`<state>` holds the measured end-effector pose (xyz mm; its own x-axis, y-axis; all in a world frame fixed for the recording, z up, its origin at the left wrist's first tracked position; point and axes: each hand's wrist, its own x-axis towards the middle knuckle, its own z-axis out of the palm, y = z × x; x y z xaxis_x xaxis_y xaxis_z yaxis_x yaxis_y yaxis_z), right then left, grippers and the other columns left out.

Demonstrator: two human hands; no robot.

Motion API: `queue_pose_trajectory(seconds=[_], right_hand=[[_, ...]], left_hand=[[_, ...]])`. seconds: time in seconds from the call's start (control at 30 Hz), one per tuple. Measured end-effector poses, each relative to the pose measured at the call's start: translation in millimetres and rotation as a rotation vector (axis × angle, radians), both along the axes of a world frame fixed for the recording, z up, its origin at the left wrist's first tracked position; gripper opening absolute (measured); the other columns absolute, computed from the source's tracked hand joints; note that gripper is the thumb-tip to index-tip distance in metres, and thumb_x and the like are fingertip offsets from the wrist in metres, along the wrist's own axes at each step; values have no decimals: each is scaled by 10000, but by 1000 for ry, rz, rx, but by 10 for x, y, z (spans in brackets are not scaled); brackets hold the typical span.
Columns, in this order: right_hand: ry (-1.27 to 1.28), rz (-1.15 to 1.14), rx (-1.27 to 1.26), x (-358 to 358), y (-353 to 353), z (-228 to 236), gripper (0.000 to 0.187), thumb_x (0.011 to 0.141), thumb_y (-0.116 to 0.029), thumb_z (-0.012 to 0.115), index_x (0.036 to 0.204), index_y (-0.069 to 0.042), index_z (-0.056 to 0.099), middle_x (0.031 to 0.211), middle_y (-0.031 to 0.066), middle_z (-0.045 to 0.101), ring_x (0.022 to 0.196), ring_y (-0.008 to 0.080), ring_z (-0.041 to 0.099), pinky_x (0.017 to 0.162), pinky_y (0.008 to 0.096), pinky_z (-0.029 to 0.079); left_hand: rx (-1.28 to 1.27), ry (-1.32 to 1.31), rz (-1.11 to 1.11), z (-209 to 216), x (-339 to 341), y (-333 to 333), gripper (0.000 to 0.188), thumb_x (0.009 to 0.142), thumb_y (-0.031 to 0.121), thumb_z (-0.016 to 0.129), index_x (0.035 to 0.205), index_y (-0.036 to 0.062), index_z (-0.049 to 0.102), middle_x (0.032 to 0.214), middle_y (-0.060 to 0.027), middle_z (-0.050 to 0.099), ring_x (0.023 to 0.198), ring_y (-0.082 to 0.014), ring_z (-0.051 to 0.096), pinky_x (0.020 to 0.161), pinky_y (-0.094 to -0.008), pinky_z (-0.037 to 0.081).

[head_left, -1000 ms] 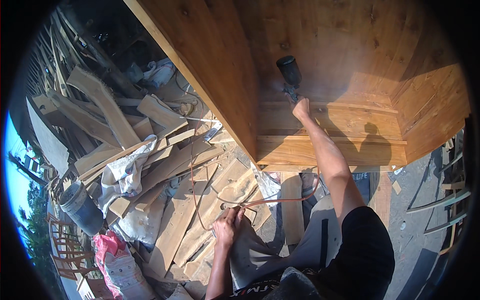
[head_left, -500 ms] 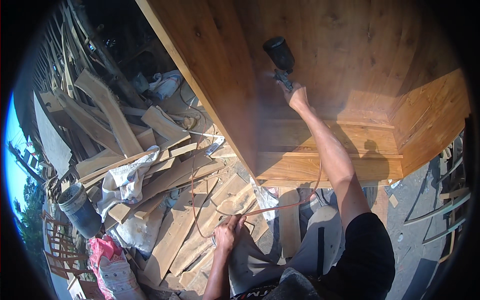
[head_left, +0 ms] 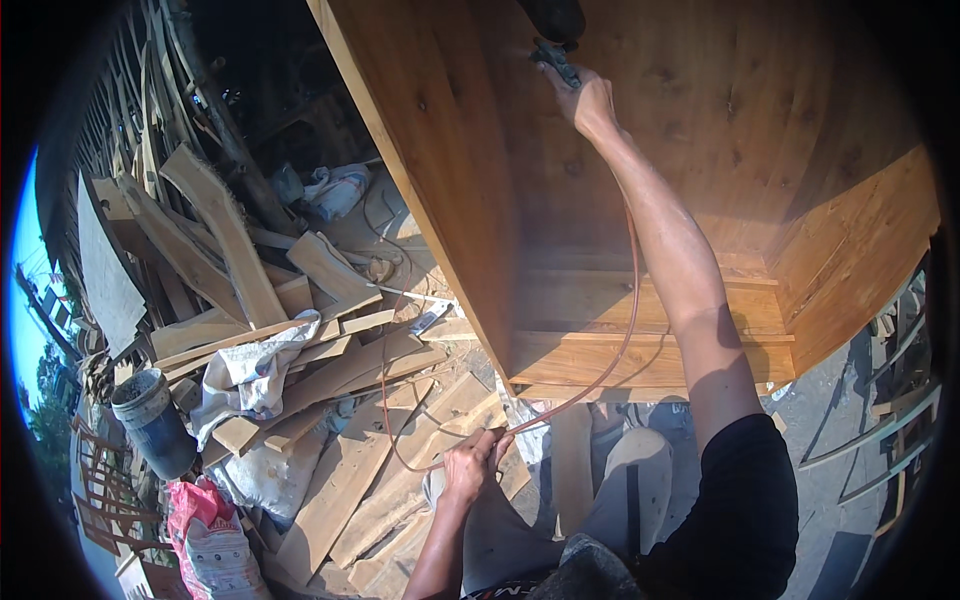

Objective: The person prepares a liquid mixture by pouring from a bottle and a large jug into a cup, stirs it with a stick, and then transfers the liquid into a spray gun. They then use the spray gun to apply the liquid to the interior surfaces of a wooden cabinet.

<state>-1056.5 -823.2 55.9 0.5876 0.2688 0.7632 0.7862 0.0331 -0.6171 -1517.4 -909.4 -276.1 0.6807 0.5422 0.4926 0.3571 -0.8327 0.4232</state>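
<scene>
My right hand (head_left: 590, 100) is closed around a spray gun (head_left: 556, 66), its dark paint cup (head_left: 556, 18) cut off by the top of the view. The gun is raised inside a large open wooden cabinet (head_left: 620, 130), close to the left side panel. Low in front of me, my left hand (head_left: 470, 465) grips a thin reddish-brown air hose (head_left: 600, 375). From that hand the hose loops across the cabinet's lower front and up along my right forearm. Another loop of it hangs to the left over the boards.
Loose planks (head_left: 350, 455) lie heaped on the left, with white cloth (head_left: 255, 370) over them. A blue-grey bucket (head_left: 155, 425) and a pink-and-white sack (head_left: 212, 545) stand at far left. Curved wooden strips (head_left: 880, 450) lie at right. The cabinet's front-left edge (head_left: 410, 205) runs between the planks and me.
My right hand has moved the spray gun up along the cabinet's left side. The hose now arcs higher beside my forearm. Spray mist seen earlier at the nozzle no longer shows plainly.
</scene>
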Motion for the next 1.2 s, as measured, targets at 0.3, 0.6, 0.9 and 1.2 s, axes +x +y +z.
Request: queue_pose_trajectory(seconds=[0.3,0.6,0.9,1.2], right_hand=[[6,52,215,59,165,818,533,964,-579,764,1020,-50,813,706,81,695,665,202,624,692,399,519],[-89,-9,413,-146,209,1233,447,1013,-440,748,1170,-25,799,1003,117,831,914,148,725,819,339,552],[-168,59,466,-101,347,1065,516,980,-532,748,985,-19,803,777,87,755,732,191,678,722,391,535],[110,-57,-3,-346,55,40,620,950,-626,734,984,-9,795,727,155,719,716,253,696,741,435,537]], left_hand=[[-14,-47,-63,80,141,-16,224,982,295,791,960,78,739,784,-135,725,657,-335,726,565,-448,556],[-61,-88,-55,180,54,5,193,968,253,808,979,70,747,774,-141,718,645,-327,719,562,-443,548],[-118,-128,-39,-6,-188,223,180,987,261,785,1008,84,759,807,-134,724,700,-338,732,608,-453,563],[-132,113,49,-401,-556,402,272,1026,370,720,975,103,744,823,-142,732,720,-351,742,620,-481,562]])
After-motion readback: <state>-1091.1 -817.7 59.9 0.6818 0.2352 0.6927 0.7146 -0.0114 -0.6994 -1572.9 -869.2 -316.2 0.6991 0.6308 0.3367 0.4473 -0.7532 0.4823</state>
